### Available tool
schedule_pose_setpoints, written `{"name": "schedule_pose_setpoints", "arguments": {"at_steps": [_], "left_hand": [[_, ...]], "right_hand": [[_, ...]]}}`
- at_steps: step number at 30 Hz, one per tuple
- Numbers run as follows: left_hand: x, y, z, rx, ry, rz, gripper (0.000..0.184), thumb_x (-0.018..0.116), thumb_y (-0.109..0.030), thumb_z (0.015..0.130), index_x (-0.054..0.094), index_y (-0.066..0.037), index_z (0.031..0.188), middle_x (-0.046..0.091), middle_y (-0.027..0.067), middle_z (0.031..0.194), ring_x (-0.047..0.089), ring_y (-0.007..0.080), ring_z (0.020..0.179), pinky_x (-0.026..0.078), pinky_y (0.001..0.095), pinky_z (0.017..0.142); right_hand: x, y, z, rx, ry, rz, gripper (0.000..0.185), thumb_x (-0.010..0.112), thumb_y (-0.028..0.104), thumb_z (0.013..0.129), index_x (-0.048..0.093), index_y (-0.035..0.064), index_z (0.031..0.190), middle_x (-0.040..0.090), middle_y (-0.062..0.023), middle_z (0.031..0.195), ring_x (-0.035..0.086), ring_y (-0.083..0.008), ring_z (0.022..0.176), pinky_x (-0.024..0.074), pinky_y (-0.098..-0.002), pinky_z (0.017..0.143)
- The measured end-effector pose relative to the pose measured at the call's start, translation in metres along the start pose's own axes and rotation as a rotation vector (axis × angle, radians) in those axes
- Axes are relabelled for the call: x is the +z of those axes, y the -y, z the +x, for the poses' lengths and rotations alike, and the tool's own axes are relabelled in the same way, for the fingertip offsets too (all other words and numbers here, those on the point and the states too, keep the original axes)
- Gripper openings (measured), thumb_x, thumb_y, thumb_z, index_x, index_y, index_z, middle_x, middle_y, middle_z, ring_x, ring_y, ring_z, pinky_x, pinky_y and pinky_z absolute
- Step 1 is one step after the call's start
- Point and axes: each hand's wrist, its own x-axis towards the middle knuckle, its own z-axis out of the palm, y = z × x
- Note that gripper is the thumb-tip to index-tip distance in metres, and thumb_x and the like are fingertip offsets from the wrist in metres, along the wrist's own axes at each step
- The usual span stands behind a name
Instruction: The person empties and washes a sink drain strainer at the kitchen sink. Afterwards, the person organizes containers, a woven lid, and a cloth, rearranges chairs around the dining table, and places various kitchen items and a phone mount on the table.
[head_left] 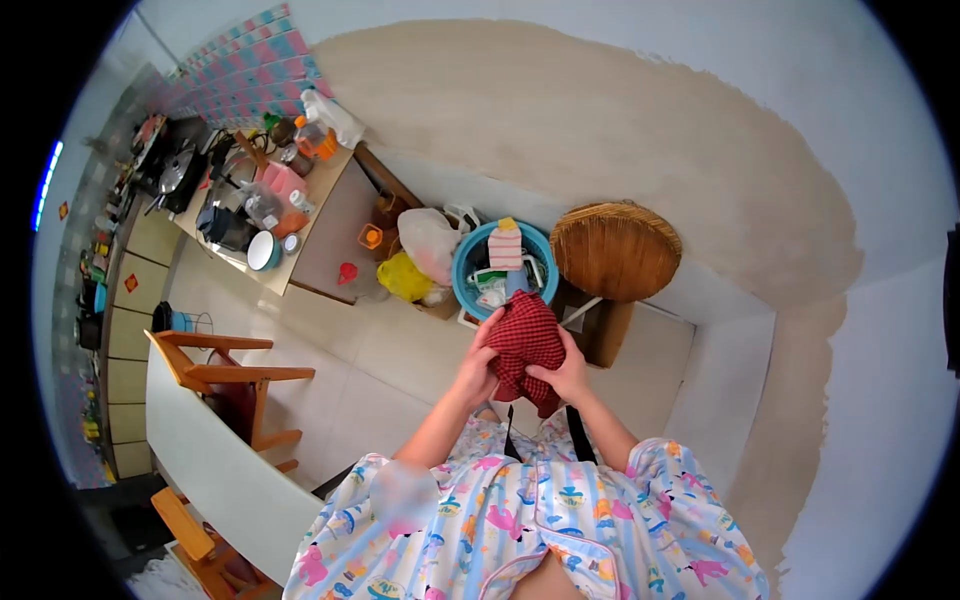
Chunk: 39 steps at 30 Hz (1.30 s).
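A red and black checked cloth (526,340) is bunched up in front of my body, held between both hands. My left hand (477,366) grips its left side, and my right hand (568,372) has the right side, thumb lying across the fabric. Just beyond the cloth stands a blue plastic basin (461,270) with several small items inside. A pink and white striped cloth (505,247) hangs over the basin's far part. The cloth in my hands hides the basin's near edge in part.
Right of the basin, a round woven tray (617,252) leans on the wall above a cardboard box (608,340). Plastic bags (428,243) lie to the left. A cluttered counter (325,185), a wooden chair (250,373) and a white table (215,450) stand farther left.
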Motion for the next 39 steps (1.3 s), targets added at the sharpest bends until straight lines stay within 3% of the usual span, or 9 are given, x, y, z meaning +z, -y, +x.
{"name": "schedule_pose_setpoints", "arguments": {"at_steps": [5,8,12,16,18,23,26,27,39], "left_hand": [[0.01,0.046,0.06,-0.081,-0.219,0.451,0.075,0.056,-0.003,0.083,0.015,-0.009,0.147,0.044,0.012,0.125,0.052,0.0184,0.105,0.045,0.033,0.091],[-0.001,0.078,0.081,0.252,-0.408,0.935,0.08,0.06,-0.007,0.081,0.015,-0.012,0.147,0.036,0.013,0.136,0.052,0.0182,0.101,0.046,0.0337,0.086],[0.014,0.082,0.075,0.134,-0.731,0.845,0.075,0.063,-0.011,0.08,0.022,-0.009,0.143,0.031,0.0169,0.139,0.055,0.0191,0.099,0.048,0.0331,0.084],[0.011,0.082,0.052,0.184,-0.917,0.731,0.07,0.062,-0.011,0.08,0.026,-0.009,0.14,0.034,0.0174,0.135,0.057,0.0203,0.097,0.05,0.0321,0.08],[0.007,0.082,0.036,0.235,-0.986,0.712,0.067,0.061,-0.009,0.08,0.028,-0.008,0.139,0.035,0.0175,0.133,0.057,0.0208,0.097,0.05,0.0324,0.08],[-0.011,0.083,-0.017,0.292,-1.177,0.62,0.065,0.059,-0.006,0.081,0.026,-0.006,0.138,0.035,0.0187,0.132,0.06,0.0219,0.094,0.051,0.0318,0.077],[-0.033,0.088,-0.055,0.379,-1.232,0.524,0.065,0.057,-0.004,0.082,0.025,-0.005,0.138,0.035,0.019,0.131,0.061,0.0224,0.091,0.051,0.0311,0.074],[-0.038,0.087,-0.068,0.427,-1.263,0.498,0.065,0.058,-0.005,0.081,0.026,-0.005,0.137,0.037,0.0187,0.129,0.061,0.021,0.088,0.05,0.0304,0.071],[-0.108,0.046,-0.246,0.718,-1.471,0.123,0.063,0.058,-0.004,0.081,0.027,-0.006,0.136,0.038,0.0187,0.128,0.061,0.0197,0.084,0.05,0.0284,0.068]], "right_hand": [[-0.047,-0.07,0.035,0.179,-0.181,0.153,0.085,0.082,0.015,0.062,0.038,-0.0005,0.133,0.053,-0.0162,0.123,0.053,-0.0259,0.112,0.0413,-0.0355,0.096],[-0.068,-0.076,0.072,0.343,-0.35,0.039,0.086,0.081,0.017,0.061,0.038,-0.001,0.133,0.053,-0.0175,0.124,0.051,-0.0283,0.114,0.0393,-0.0355,0.098],[-0.072,-0.126,0.157,0.316,-0.297,0.174,0.093,0.08,0.029,0.067,0.028,-0.0023,0.138,0.043,-0.0216,0.134,0.045,-0.0311,0.121,0.0348,-0.0369,0.102],[-0.066,-0.129,0.218,0.723,-0.18,-0.106,0.102,0.064,0.051,0.079,0.005,0.0005,0.145,0.025,-0.0231,0.146,0.033,-0.0353,0.131,0.0316,-0.0375,0.106],[-0.06,-0.115,0.222,0.785,-0.145,-0.263,0.084,0.064,0.045,0.08,0.028,-0.0009,0.14,0.037,-0.0238,0.139,0.04,-0.0359,0.126,0.0371,-0.0377,0.101],[-0.053,-0.176,0.188,0.3,-0.067,-0.164,0.033,0.064,0.025,0.078,0.065,-0.0007,0.099,0.065,-0.0183,0.101,0.06,-0.0318,0.098,0.0463,-0.0378,0.086],[-0.052,-0.163,0.157,0.556,0.008,0.035,0.02,0.063,0.021,0.082,0.064,0.0028,0.092,0.062,-0.0058,0.078,0.057,-0.0143,0.066,0.0468,-0.029,0.055],[-0.049,-0.15,0.146,0.601,0.088,0.068,0.017,0.062,0.023,0.085,0.06,0.0102,0.095,0.057,0.0013,0.078,0.054,-0.0088,0.068,0.044,-0.0235,0.053],[0.136,-0.008,0.039,0.272,0.629,-0.01,0.012,0.059,0.01,0.087,0.06,0.0048,0.098,0.062,-0.0025,0.089,0.06,-0.0115,0.077,0.0492,-0.024,0.062]]}}
